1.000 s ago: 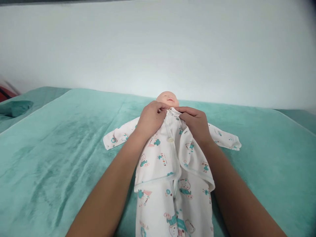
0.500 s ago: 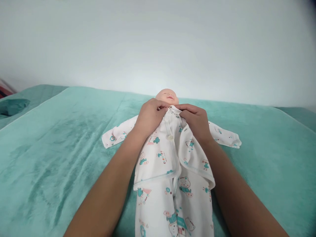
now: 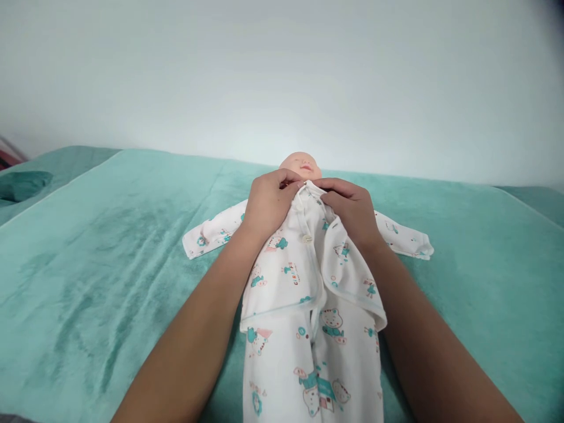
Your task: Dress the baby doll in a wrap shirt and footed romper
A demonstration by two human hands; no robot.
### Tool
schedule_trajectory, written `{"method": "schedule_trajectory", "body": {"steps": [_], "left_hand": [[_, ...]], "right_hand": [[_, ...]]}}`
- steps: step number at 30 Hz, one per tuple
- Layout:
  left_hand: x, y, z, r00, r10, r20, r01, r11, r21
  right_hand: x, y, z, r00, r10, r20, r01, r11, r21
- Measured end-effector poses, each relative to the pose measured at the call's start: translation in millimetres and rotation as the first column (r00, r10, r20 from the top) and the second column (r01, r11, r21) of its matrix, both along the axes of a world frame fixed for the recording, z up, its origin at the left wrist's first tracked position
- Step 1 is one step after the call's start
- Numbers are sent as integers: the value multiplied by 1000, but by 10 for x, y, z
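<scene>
A baby doll [image 3: 301, 161] lies on its back, head away from me, dressed in a white printed baby jacket [image 3: 282, 276] and matching trousers [image 3: 284, 367]. At the collar, my left hand [image 3: 272, 197] pinches the left edge between thumb and fingers. My right hand [image 3: 346, 202] grips the collar's right edge, its fingertips close to the left ones. Below them the jacket front hangs open, with a pale button [image 3: 307, 238] on the left panel and a buttonhole on the right flap. Both sleeves lie spread outward. What sits between the fingertips is partly hidden.
A turquoise plush blanket [image 3: 118, 264] with some wrinkles covers the surface under the doll. Behind it rises a plain pale wall [image 3: 282, 76]. A dark teal fold [image 3: 24, 185] and a reddish object [image 3: 9, 158] show at the far left.
The view has shifted slightly, so the doll and hands sit a little higher. Both hands stay at the collar, with the fingertips barely moved.
</scene>
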State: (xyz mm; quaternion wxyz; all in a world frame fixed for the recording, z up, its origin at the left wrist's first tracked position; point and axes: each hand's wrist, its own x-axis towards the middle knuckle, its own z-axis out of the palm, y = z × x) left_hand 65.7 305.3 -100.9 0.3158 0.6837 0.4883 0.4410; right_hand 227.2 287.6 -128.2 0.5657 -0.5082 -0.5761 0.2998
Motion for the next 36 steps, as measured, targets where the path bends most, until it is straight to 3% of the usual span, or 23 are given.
{"method": "schedule_trajectory", "body": {"steps": [19, 36], "left_hand": [[1, 21, -27, 1000, -18, -5, 18, 1000, 10], [7, 63, -49, 998, 43, -40, -43, 999, 21]], "right_hand": [[-34, -34, 26, 999, -22, -38, 22, 1000, -18], [-29, -8, -7, 998, -57, 13, 56, 998, 25]]}}
